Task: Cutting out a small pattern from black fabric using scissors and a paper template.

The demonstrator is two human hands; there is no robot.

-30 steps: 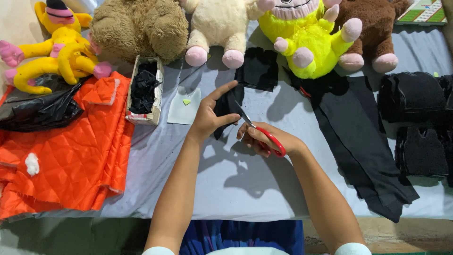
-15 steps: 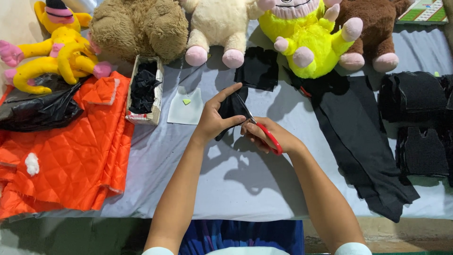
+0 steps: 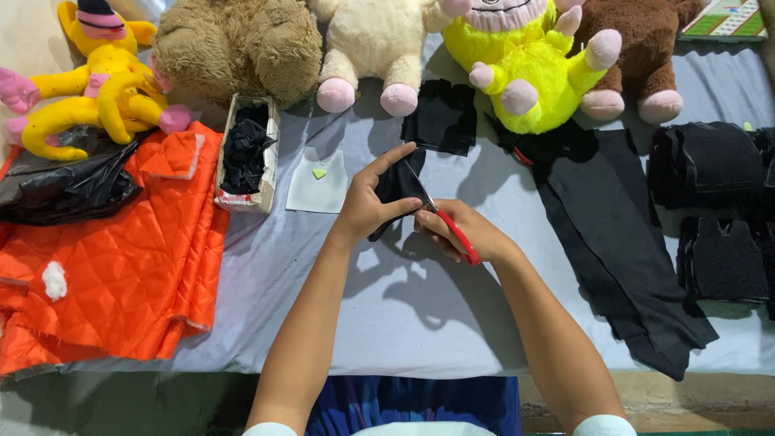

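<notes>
Left hand (image 3: 367, 206): gripping black fabric piece (image 3: 397, 187), mid-table
Right hand (image 3: 462, 230): clenched on red-handled scissors (image 3: 449, 226), blades at fabric
Box (image 3: 246, 153): narrow cardboard, black scraps inside, left of white template (image 3: 318, 182)

1 open cardboard box (image 3: 268, 173), white-edged, stands beside the orange fabric, holding black scraps. 1 green printed box (image 3: 726, 20) lies top right.

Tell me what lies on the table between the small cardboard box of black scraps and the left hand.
In the head view, a pale vest-shaped template bearing a small green heart lies between the cardboard box and the left hand.
</notes>
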